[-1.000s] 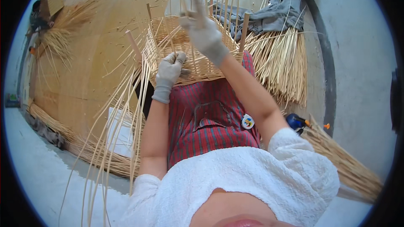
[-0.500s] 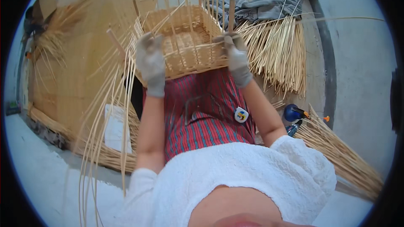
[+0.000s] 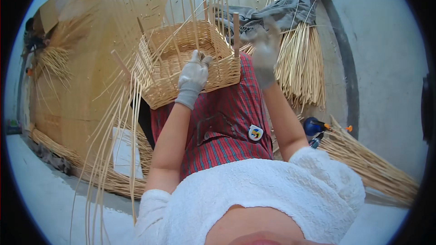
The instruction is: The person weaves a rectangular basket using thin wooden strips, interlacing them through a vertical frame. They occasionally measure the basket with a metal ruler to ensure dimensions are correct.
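A rectangular wicker basket (image 3: 220, 75), part woven, rests tilted on my lap. Long cane stakes rise from its walls, and wooden posts stand at its corners. Gloved in grey, my left hand (image 3: 193, 79) is closed on the rim of the near wall, its fingertips beside an upright cane. My right hand (image 3: 265, 54), also gloved, is raised off the basket to its right, in front of a bundle of canes (image 3: 302, 68). Motion smears its fingers, so whether it holds anything is not visible.
Loose canes (image 3: 106, 140) hang from the basket's left side. A grey cloth (image 3: 290, 0) lies over the far bundle. At right are a blue bottle (image 3: 311, 126) with an orange tip and another cane bundle (image 3: 368, 163). A white sheet (image 3: 127, 152) lies at left among canes.
My right hand has let go of the basket's right corner and lifted away. My left hand has moved right along the near rim. The basket has shifted slightly left and turned.
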Demonstrator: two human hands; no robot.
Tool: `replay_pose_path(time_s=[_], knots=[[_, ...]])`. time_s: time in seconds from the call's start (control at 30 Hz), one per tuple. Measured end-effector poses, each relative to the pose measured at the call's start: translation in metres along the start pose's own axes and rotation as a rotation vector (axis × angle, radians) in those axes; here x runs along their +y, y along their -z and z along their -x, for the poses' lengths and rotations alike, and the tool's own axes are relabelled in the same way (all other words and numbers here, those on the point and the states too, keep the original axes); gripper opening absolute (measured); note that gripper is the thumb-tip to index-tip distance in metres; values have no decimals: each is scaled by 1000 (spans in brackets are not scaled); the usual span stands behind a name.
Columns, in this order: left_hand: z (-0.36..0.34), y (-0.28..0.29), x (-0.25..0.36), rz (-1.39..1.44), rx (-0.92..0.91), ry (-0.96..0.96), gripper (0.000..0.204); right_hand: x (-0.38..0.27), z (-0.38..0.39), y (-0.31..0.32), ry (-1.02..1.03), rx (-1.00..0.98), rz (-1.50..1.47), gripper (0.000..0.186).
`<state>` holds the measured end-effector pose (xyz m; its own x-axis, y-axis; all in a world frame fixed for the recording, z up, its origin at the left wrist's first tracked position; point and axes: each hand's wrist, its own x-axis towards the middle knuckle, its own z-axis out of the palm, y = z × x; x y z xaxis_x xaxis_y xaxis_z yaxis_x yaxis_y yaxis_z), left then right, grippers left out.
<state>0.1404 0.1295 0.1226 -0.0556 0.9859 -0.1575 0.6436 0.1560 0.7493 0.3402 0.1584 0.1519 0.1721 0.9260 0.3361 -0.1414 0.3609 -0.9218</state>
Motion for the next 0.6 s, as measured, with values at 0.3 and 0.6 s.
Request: replay_pose_path(time_s=[0.3,0.6], knots=[[70,-2,-1,775,205,-179,41,19,24,-6,-180,-479,1182,29],[122,53,-224,-127,597,274,50,-35,107,-144,-2,-514,372,64]])
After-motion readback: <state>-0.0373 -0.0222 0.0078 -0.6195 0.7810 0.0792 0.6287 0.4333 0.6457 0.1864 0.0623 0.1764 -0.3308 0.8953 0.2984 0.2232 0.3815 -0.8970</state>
